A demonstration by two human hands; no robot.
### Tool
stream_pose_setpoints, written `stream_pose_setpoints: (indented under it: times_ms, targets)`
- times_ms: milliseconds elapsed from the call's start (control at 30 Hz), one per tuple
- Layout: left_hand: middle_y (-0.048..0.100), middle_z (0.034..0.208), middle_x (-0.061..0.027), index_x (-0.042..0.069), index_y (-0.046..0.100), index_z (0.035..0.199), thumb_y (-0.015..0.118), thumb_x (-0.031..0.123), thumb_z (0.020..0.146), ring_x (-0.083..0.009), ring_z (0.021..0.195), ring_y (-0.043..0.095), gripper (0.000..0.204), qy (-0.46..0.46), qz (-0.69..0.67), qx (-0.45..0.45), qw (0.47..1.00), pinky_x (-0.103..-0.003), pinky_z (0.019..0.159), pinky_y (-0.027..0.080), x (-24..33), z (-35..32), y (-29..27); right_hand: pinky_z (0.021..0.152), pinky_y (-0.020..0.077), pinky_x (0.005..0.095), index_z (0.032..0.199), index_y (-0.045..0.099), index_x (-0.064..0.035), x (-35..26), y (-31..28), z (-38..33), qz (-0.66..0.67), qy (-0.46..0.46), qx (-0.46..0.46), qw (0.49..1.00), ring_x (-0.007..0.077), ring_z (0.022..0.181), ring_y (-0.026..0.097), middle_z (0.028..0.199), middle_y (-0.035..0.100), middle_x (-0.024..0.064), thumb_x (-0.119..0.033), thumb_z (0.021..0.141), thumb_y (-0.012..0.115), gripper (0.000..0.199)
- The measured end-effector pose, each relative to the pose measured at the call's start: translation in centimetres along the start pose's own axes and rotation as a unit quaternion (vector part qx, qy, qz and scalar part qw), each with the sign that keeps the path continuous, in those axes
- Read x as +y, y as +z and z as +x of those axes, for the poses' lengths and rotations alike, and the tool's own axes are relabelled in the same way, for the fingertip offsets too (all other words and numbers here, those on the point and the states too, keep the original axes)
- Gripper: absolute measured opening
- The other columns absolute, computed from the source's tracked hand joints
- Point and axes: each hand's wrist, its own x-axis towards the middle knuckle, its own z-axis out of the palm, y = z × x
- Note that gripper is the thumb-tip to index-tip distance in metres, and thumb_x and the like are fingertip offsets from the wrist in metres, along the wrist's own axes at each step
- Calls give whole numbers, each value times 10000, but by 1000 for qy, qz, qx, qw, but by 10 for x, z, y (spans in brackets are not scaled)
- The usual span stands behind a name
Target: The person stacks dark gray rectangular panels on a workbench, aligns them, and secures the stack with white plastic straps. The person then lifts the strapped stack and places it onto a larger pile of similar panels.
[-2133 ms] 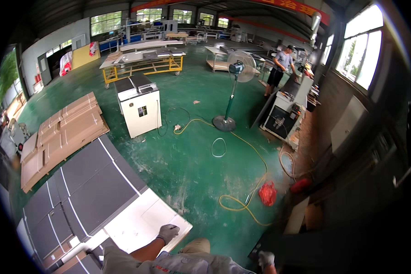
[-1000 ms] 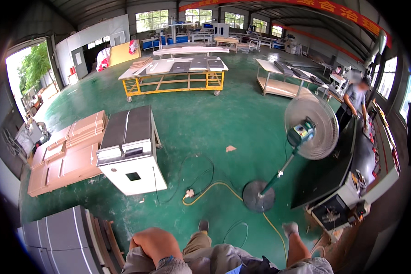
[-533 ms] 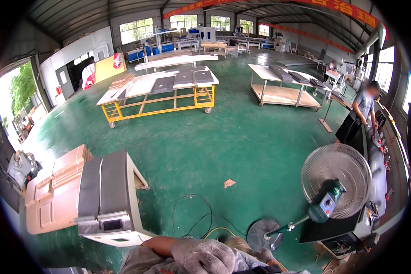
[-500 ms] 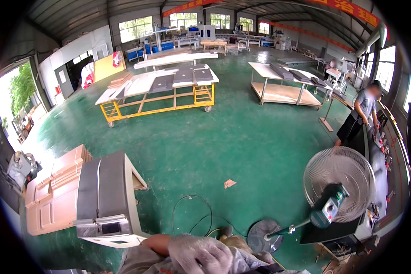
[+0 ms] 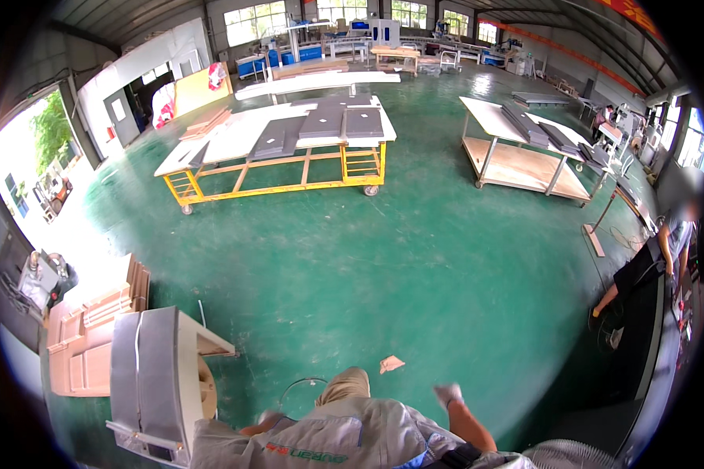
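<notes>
My left hand (image 5: 271,420), in a pale glove, hangs close to my left side. Its fingers are hidden or too blurred to read. The nearest thing to it is a grey-topped, pale-sided box-like unit (image 5: 160,367) with a strap over the top. My right hand (image 5: 448,394), also gloved, swings out over the green floor with its fingers loosely apart and nothing visible in it. Ahead of my shoe or knee area, between the hands, a torn brown scrap (image 5: 391,363) lies on the floor. A trouser leg (image 5: 344,383) of mine reaches forward.
Brown panels (image 5: 94,344) lean at the left. Farther off stand a yellow-framed wheeled table (image 5: 274,186) and another wheeled table (image 5: 524,166), both bearing grey panels. A person (image 5: 665,250) works at a long dark bench (image 5: 641,344) on the right. A fan's cage (image 5: 572,455) shows at the bottom.
My view has moved forward. The fan has slid to the lower edge and its base is out of view. My left hand has dropped from before my body; my right hand has appeared.
</notes>
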Motion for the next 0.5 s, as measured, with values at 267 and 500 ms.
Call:
stream_pose_setpoints:
  times_ms: [267,500]
  targets:
    - [720,1018,-118,35,694,1159,632,369,980,-204,948,664,384,-138,-289,-52,946,-392,848,530,36,168,-179,837,565,451,1064,719,-210,93,-190,237,-6,-26,201,979,293,984,704,1005,728,87,-128,884,594,234]
    - [713,988,-65,16,683,1148,646,374,987,-141,925,643,394,48,-479,234,845,-344,852,529,112,356,-645,865,553,494,1213,711,-159,124,-184,315,229,200,-158,939,359,1077,703,1123,742,178,-432,1019,468,414]
